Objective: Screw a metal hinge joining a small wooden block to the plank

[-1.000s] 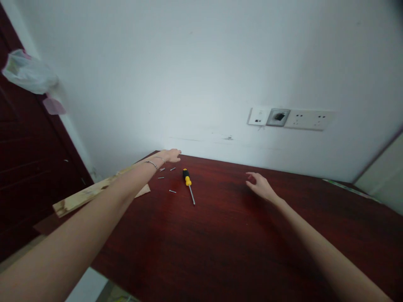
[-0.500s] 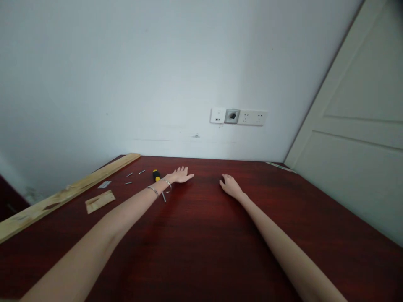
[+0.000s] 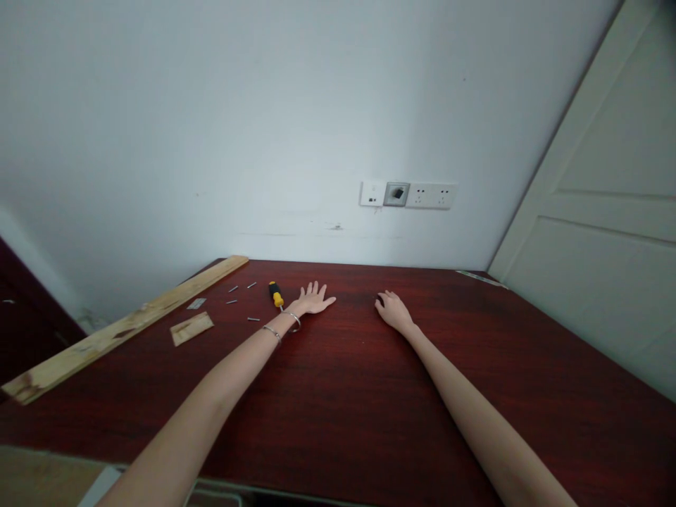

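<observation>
My left hand (image 3: pixel 313 301) lies flat on the dark red table (image 3: pixel 370 394), fingers spread and holding nothing; two bracelets ring its wrist. Just left of it lies a screwdriver with a yellow and black handle (image 3: pixel 275 294), its shaft partly hidden under my wrist. My right hand (image 3: pixel 391 310) rests palm down on the table a little to the right, fingers loosely stretched, with nothing in it. Several small screws (image 3: pixel 232 301) are scattered left of the screwdriver.
A long pale wooden plank (image 3: pixel 127 327) lies along the table's left edge, with a small wooden piece (image 3: pixel 191 328) and a small metal plate (image 3: pixel 196 303) beside it. Wall sockets (image 3: pixel 408 194) sit on the white wall behind. A white door (image 3: pixel 596 232) stands at the right.
My left hand has swung from the far left corner to the table's middle and flattened beside the screwdriver. The view has turned right and settled; my right hand has barely moved.
</observation>
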A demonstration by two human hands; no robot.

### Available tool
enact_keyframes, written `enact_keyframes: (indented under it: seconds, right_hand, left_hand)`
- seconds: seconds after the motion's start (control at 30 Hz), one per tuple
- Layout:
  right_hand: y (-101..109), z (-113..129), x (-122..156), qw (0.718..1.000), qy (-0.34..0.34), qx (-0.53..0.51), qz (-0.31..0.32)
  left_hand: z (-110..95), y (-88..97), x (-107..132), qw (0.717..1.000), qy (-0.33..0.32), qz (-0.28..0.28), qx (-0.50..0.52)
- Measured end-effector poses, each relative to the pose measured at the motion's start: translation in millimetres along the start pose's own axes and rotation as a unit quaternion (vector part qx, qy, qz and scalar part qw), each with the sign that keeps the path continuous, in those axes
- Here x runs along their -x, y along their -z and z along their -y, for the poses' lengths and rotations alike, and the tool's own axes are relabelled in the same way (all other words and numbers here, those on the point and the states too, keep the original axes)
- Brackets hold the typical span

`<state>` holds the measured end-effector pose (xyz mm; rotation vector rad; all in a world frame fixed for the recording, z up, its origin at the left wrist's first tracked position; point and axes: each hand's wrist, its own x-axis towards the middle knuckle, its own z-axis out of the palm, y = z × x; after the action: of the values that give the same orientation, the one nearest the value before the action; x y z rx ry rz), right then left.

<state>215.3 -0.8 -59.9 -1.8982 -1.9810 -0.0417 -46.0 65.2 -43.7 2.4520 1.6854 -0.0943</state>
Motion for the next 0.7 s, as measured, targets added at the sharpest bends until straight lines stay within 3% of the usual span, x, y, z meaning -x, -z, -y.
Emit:
enact_keyframes:
  seconds: [0.7]
  right_hand:
    - [-5.9,-5.9,4.0,1.000,0.015,0.011,-0.001]
  left_hand:
    - [2.6,-7.1,1.8,0.999,-0.003,-0.028,0.019]
